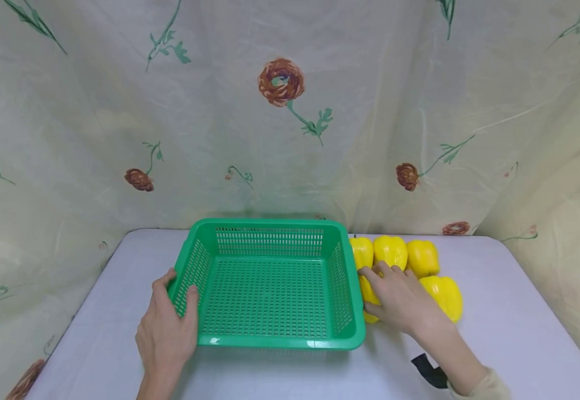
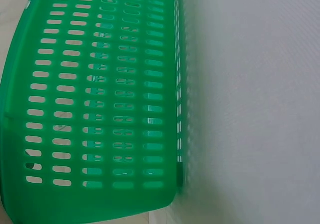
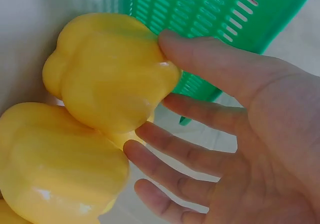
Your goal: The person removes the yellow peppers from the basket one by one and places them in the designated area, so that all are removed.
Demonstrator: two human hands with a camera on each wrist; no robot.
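A green plastic basket [image 1: 270,300] with slotted sides stands on the table, with nothing inside it. My left hand [image 1: 167,328] grips its left rim, the thumb over the inner side and the fingers outside. In the left wrist view the basket wall [image 2: 80,124] fills the left half. My right hand [image 1: 400,297] is at a yellow bell pepper [image 3: 110,69] beside the basket's right wall. Its thumb touches that pepper, while the other fingers are spread and fairly straight. Part of the pepper is hidden by the hand in the head view.
Several more yellow bell peppers [image 1: 390,251] sit close together right of the basket, one [image 1: 444,295] beyond my right wrist. A black strip [image 1: 430,371] lies near my right forearm. A flowered curtain [image 1: 280,150] hangs behind the white table [image 1: 510,333].
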